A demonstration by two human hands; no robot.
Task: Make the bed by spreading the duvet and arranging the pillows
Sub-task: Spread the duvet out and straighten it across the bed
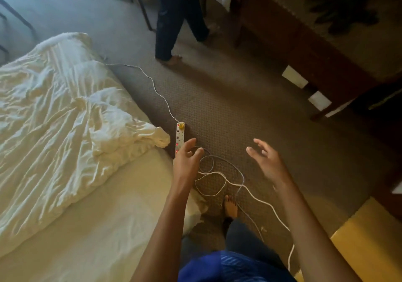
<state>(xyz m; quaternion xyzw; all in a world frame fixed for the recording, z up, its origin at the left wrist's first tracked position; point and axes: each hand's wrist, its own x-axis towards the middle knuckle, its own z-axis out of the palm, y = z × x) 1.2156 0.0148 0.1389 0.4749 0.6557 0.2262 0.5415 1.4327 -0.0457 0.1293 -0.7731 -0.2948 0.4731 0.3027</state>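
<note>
White cotton, badly creased, is what fills the left of the room: the duvet [54,112] lies bunched in a heap over the far part of the bed [87,227], one corner spilling toward the bed's right edge, while the nearer stretch of the mattress shows only its pale fitted sheet. The person making the bed stands at that right edge, both arms held out over the brown patterned carpet [239,118] rather than over the bedding. The left hand [187,157] hangs just off the bed's edge with its fingers loose and slightly bent, gripping nothing; it overlaps the near end of a white power strip [180,135] lying on the floor alongside the bed, though from here I cannot tell if it touches it. The right hand [267,162] is well apart from the left, palm turned inward, fingers spread and relaxed, also holding nothing. Between and below the two hands, white cords [219,173] loop loosely across the carpet, and one runs from the strip's far end up along the bedside. The person's bare foot [231,205] stands among those loops. Farther off, a second person's legs [171,20] in dark trousers, barefoot, stand on the carpet beside dark wooden furniture [293,42].
</note>
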